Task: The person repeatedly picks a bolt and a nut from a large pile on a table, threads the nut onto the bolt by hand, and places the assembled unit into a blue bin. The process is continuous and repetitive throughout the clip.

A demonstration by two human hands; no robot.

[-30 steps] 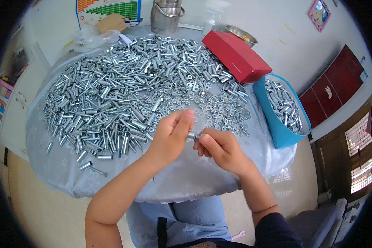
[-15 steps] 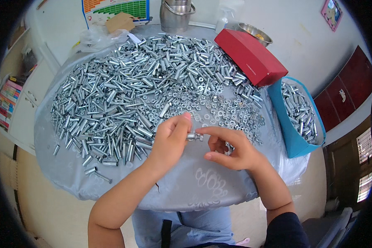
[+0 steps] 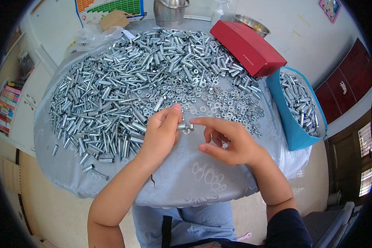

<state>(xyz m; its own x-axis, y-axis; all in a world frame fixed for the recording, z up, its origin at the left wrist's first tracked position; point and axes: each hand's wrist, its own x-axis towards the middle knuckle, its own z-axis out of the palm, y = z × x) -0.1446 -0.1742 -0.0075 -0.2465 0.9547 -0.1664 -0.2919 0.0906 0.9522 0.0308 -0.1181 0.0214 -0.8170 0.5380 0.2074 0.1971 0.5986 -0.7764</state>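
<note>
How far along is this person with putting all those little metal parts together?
Done: the blue bin at the table's right edge already holds a batch of metal pieces. In hand: the left hand holds one bolt while the right hand touches its end. Left: a big heap of loose sleeves and scattered washers and nuts covers the table, so most remains.

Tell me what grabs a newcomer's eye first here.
A huge heap of silver metal sleeves covers the round table's far left half, with loose washers spread to its right. At the near centre, the left hand pinches a small bolt while the right hand touches it. A red box lies far right.
</note>
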